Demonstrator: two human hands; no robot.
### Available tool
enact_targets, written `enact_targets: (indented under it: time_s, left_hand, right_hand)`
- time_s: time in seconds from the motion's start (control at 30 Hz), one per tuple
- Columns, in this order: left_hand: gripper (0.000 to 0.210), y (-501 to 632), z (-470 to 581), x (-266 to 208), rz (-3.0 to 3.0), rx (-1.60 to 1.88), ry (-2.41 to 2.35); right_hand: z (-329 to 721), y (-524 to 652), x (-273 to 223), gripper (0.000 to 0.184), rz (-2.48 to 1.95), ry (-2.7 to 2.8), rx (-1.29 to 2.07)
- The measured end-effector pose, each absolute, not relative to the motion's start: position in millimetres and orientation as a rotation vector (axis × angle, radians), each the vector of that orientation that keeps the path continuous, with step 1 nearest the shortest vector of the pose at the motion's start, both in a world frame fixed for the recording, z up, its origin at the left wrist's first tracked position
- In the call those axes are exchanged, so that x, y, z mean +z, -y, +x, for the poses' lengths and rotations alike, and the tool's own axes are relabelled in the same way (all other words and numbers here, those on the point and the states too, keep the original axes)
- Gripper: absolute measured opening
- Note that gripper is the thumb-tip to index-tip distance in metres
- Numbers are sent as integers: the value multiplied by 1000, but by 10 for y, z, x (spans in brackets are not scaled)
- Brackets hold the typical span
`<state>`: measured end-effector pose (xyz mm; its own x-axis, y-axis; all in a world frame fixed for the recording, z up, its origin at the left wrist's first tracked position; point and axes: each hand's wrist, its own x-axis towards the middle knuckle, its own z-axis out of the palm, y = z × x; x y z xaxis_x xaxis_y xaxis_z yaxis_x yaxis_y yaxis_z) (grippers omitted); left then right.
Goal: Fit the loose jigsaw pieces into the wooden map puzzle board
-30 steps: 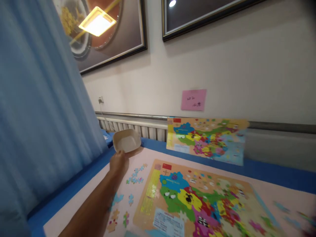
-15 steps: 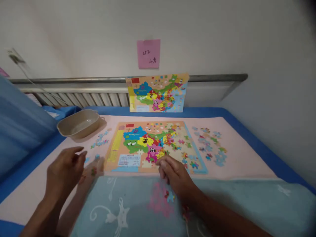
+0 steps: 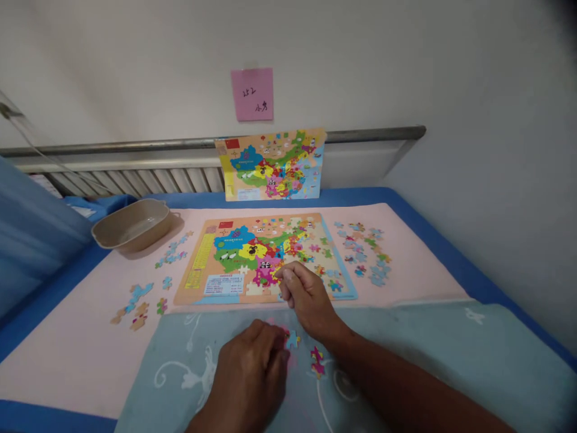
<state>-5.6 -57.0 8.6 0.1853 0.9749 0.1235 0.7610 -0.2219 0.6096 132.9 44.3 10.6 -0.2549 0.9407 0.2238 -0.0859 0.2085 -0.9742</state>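
On the teal cloth, a light-blue puzzle piece [image 3: 293, 340] with a red end lies at the fingertips of my left hand [image 3: 252, 367]. That hand's fingers are bent, with the thumb apart from the index finger; whether they touch the piece is unclear. My right hand [image 3: 309, 297] is closed, thumb against curled fingers, over the lower middle of the map puzzle [image 3: 228, 264]. Whatever it pinches is hidden. A magenta and yellow puzzle piece [image 3: 317, 362] lies on the cloth below it. The puzzle's left part is filled, while loose pieces lie on its right side.
Behind the puzzle, a printed map sheet [image 3: 270, 168] leans against the rail [image 3: 374, 135]. Loose pieces [image 3: 367, 252] lie to the right, and more pieces [image 3: 139, 291] to the left. A beige basin [image 3: 133, 227] stands at back left. A pink note [image 3: 253, 95] is on the wall.
My left hand has moved right, from beside the left-hand pieces to the blue piece on the cloth. My right hand stays over the puzzle, still closed. The camera view has shifted slightly.
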Motion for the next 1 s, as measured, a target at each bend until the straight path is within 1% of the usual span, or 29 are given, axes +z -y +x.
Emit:
enact_targets:
  time_s: [0.07,0.23,0.3,0.37,0.47,0.57,0.7,0.8,0.9,1.0]
  left_hand:
    - [17,534,-7,53,2041,633,-1668]
    - [12,486,53,16,2097,511,-1718]
    - [12,479,54,17,2099,533,-1711]
    - [11,468,42,34,2076,603,-1674]
    - [12,422,7,95,2081,687,-1629]
    - [10,334,-25,169,2166,690,-1606]
    - [15,198,-36,227,2257,761,-1527]
    - [17,117,-18,259,2297,760,-1480]
    - [19,47,-10,281,2370,749,-1428]
    - [26,1,-31,254,2396,770,-1421]
  right_hand:
    - [1375,-431,188,31,-859,1456,1256]
    - [1618,-340,305,30,-928,1596,1364]
    - [1725,-290,284,30,-992,1714,1364]
    - [1805,-247,242,29,-1027,1858,1271]
    - [1857,-211,179,21,-1018,1968,1159]
    - [1858,-205,146,8,-1018,1908,1297]
    - [1875,-232,124,10,-1036,1800,1411]
    - [1901,-265,78,7,-1046,1736,1437]
    - [1906,-297,15,9,-1017,1629,1552]
    - [1895,-327,-22,10,-993,1531,1614]
